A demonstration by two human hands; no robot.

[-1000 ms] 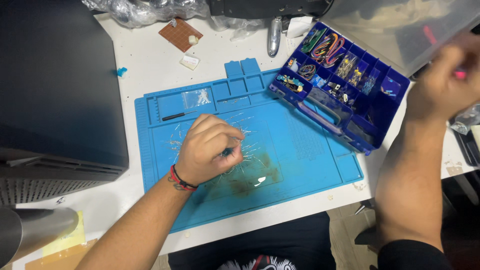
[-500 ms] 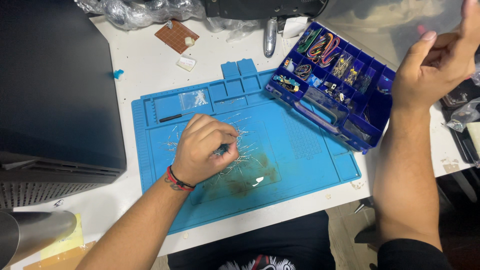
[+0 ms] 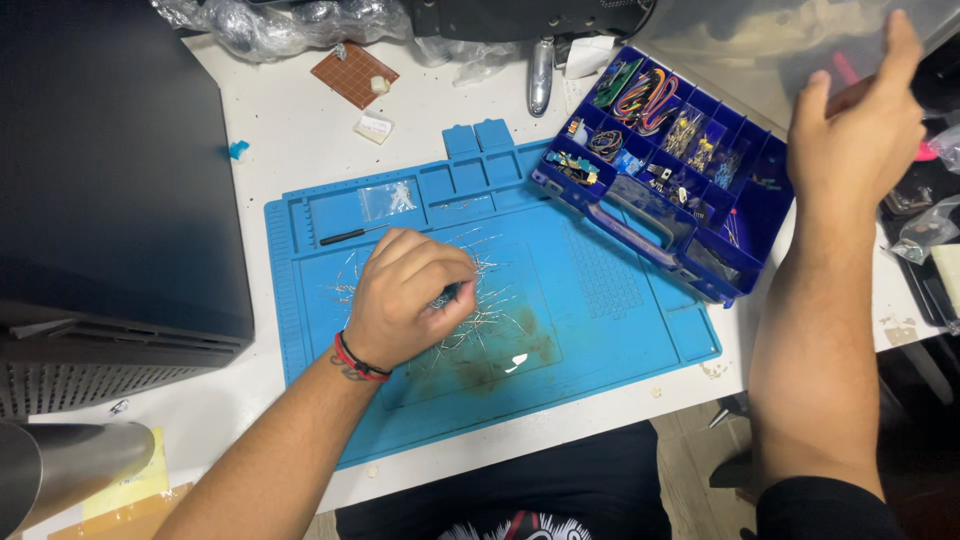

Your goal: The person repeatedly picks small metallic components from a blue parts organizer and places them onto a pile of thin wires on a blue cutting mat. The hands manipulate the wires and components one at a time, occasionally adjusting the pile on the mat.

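Note:
My left hand point(image 3: 405, 298) rests as a closed fist on a blue silicone work mat point(image 3: 610, 300). Its fingertips are pinched together on thin metal wire leads point(image 3: 495, 318) scattered over the mat's middle. A red and black band circles that wrist. My right hand point(image 3: 855, 130) is raised at the upper right with its fingers spread, palm against the clear raised lid point(image 3: 740, 40) of a blue compartment box point(image 3: 750, 215). The box holds several small electronic parts and coloured wires.
A black computer case point(image 3: 110, 170) fills the left side. A brown perforated board point(image 3: 353, 72), a silver tool point(image 3: 540, 75) and crumpled plastic bags point(image 3: 270, 20) lie at the back. A small clear bag point(image 3: 385, 200) and a thin black tool point(image 3: 345, 237) sit on the mat.
My right hand went from gripping the lid's edge to lying spread against the lid. My left hand has stayed in place on the wire leads.

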